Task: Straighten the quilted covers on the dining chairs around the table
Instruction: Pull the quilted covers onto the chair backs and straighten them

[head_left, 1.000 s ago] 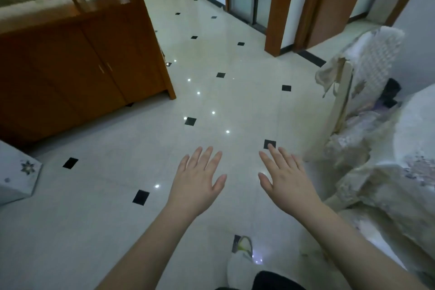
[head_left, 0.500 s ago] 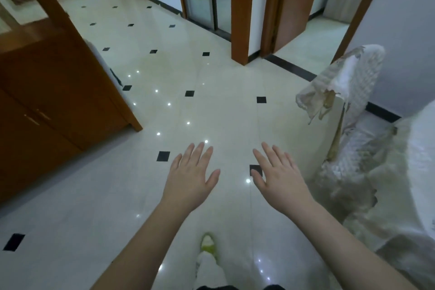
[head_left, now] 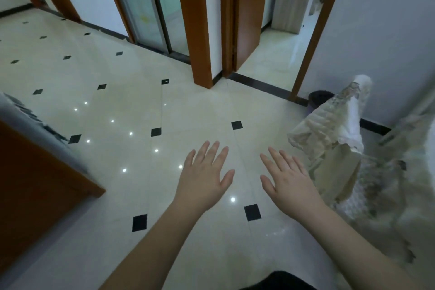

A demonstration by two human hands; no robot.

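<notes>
A dining chair stands at the right, its cream backrest (head_left: 339, 179) partly bare. A white quilted cover (head_left: 329, 125) with a frilled edge hangs crumpled and askew over the top of the backrest. More quilted cloth (head_left: 381, 193) bunches over the seat below it. My left hand (head_left: 204, 172) is held out flat over the floor, fingers apart, holding nothing. My right hand (head_left: 289, 179) is out beside it, palm down and empty, a short way left of the chair back and not touching it.
Glossy cream floor tiles (head_left: 141, 106) with small black diamonds spread ahead. A brown wooden cabinet (head_left: 35, 186) juts in at the left. Wooden door frames (head_left: 200, 30) and a glass sliding door stand ahead. A dark bin (head_left: 320, 99) sits by the wall behind the chair.
The view has swung to the right, so the cabinet slid left and the covered chair came nearer to my right hand. Both hands stay out, flat and empty.
</notes>
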